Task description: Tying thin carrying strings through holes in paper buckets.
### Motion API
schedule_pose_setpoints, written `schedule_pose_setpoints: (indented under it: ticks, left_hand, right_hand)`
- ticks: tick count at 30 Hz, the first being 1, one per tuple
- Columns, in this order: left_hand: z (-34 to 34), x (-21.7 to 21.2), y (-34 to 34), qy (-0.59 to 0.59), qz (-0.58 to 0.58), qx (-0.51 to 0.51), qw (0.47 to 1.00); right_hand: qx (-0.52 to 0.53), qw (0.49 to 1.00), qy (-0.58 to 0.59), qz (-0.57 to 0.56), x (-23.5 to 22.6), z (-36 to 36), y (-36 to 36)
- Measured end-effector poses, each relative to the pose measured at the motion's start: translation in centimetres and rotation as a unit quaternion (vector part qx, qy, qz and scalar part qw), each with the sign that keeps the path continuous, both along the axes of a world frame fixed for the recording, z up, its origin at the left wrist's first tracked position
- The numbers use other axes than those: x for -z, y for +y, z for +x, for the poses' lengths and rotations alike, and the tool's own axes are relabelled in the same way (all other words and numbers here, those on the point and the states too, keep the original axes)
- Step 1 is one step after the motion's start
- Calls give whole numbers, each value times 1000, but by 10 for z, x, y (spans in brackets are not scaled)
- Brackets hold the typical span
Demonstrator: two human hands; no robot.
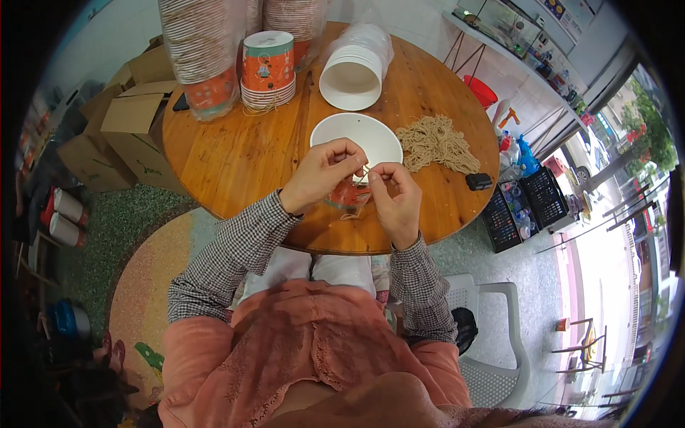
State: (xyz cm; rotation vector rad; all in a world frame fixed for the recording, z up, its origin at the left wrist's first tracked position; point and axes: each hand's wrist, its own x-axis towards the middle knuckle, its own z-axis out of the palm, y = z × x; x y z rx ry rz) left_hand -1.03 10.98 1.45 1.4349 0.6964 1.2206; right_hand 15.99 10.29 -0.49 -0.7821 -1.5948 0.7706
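My left hand [321,175] and my right hand [396,200] meet over the near edge of a round wooden table [242,153]. Both pinch a thin tan string [362,173] at the rim of a white paper bowl [357,135] with an orange printed side. The bowl sits tilted between my hands, its open mouth facing up. A loop of the string hangs below the bowl. To the right of the bowl lies a loose pile of tan strings [437,143].
A sleeve of stacked white bowls [354,65] lies on its side at the back. Orange printed bowl stacks [267,68] and wrapped stacks [203,57] stand at the back left. A small black object [479,181] rests right. Cardboard boxes [128,121] sit left, a white plastic chair [492,335] behind me.
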Motion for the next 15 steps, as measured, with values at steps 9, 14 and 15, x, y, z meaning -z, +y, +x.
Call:
schedule_pose_setpoints:
  ticks: [9, 14, 15]
  left_hand:
    - [5, 5, 5, -11, 13, 11, 1000]
    - [8, 5, 6, 12, 47, 5, 999]
    - [9, 5, 6, 13, 46, 6, 999]
  right_hand:
    - [-46, 998, -29, -33, 8, 5, -3]
    - [-38, 998, 11, -44, 6, 6, -3]
    - [-66, 992, 69, -77, 1, 6, -5]
